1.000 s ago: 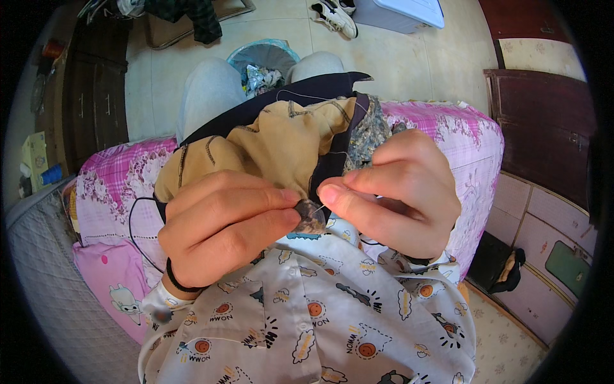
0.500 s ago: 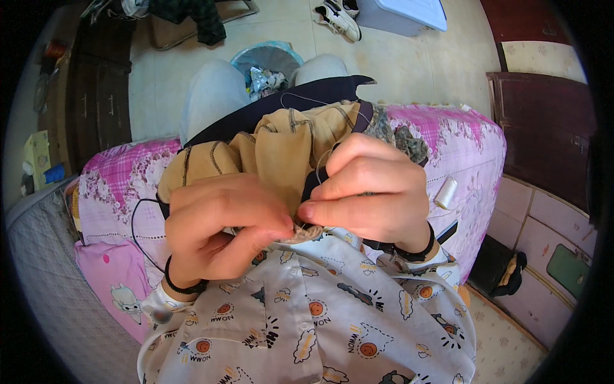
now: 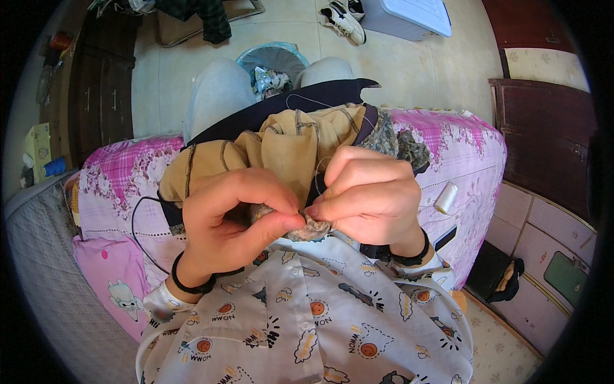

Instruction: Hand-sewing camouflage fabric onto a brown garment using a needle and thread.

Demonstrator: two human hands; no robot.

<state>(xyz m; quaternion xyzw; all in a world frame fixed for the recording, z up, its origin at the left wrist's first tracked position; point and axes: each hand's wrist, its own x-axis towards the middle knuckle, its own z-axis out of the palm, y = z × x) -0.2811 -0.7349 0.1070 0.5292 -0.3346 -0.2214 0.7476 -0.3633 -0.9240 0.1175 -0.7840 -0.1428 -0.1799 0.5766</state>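
Observation:
A garment [image 3: 276, 150] lies across my lap with its tan inner side up, dark seams and navy panels showing. Its camouflage cloth [image 3: 310, 229] is bunched under my fingers. My left hand [image 3: 236, 205] pinches this cloth between thumb and forefinger. Close beside it, the thumb and forefinger of my right hand [image 3: 371, 192] are pressed together at the same spot. A thin pale thread [image 3: 318, 168] loops up by the right fingers; more of it lies over the navy part. Whether a needle sits between the right fingertips is hidden.
A white thread spool [image 3: 446, 198] lies on the pink floral bedcover [image 3: 476, 144] at right, near a dark phone-like slab [image 3: 446, 238]. Beyond my knees stands a lined waste bin [image 3: 300, 57]. Shoes [image 3: 345, 24] and a blue-grey storage box [image 3: 409, 18] are farther off.
My left hand has shifted right and its fingers have arched, showing more of the camouflage cloth. The right hand has moved slightly left, still pinching. The view has shifted a little.

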